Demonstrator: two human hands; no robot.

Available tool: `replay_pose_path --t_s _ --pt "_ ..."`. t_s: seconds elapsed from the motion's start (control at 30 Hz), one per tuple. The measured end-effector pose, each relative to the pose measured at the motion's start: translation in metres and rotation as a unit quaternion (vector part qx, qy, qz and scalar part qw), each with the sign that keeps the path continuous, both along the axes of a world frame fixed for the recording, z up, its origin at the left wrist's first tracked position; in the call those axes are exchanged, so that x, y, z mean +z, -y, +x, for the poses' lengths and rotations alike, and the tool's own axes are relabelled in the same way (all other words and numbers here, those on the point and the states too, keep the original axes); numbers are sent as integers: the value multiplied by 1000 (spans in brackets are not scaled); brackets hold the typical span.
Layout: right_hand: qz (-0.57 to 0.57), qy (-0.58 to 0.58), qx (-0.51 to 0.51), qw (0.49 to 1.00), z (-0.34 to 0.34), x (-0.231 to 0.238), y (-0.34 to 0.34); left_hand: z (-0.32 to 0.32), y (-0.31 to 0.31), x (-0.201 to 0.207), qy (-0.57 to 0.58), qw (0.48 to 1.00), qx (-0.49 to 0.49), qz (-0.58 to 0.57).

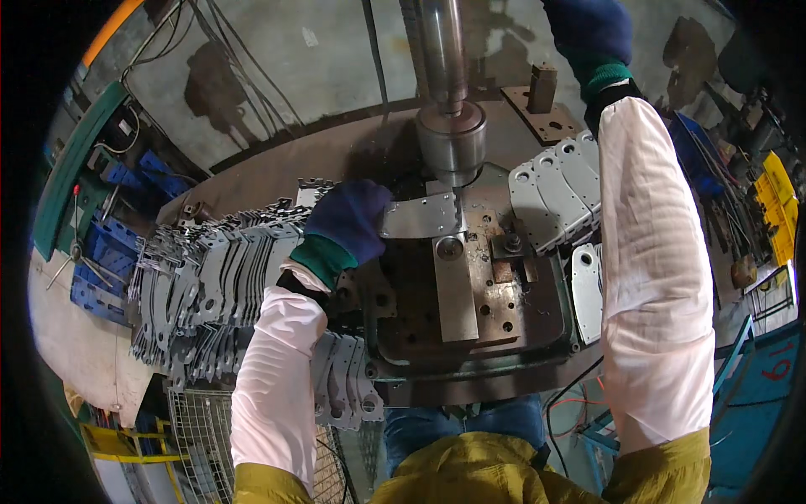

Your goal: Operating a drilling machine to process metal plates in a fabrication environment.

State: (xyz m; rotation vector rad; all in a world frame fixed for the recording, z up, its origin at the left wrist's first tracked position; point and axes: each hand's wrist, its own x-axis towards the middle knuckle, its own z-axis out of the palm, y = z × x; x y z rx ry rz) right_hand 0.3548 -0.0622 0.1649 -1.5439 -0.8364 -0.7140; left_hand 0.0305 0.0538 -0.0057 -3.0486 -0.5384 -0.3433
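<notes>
Crowding the plate [420,217] are chuck [452,144] and stacked brackets [550,197].

Moderate light seems to fall from above, brightening the pale sleeves [659,277] and putting a gleam on the drill chuck [453,139] and the flat metal plate [420,218]. Deep shadow lies below the left hand [348,220]. Fisheye distortion bends the worktable [264,176] into an arc, and the corners drop to black

The person's 2 forearms [655,277] in pale sleeves [273,378] reach forward; the gloved left hand [348,223] is bunched, the gloved right hand [594,35] extended farther, fingers out of view.
</notes>
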Motion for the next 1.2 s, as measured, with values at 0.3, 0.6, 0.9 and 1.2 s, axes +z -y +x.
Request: replay_pose_path --t_s 0.3,0.6,0.9,1.2 --pt "16 -14 8 1000 -9 3 0 -3 -2 -1 -16 1000 11 8" --pt "0 84 -81 993 5 -2 -5 -1 3 11 -1 999 -24 -30" --pt "-107 275 -141 945 24 -16 27 5 19 21 -26 999 24 -16" --pt "-146 -157 162 963 -38 3 82 23 10 -13 -85 988 116 -52"
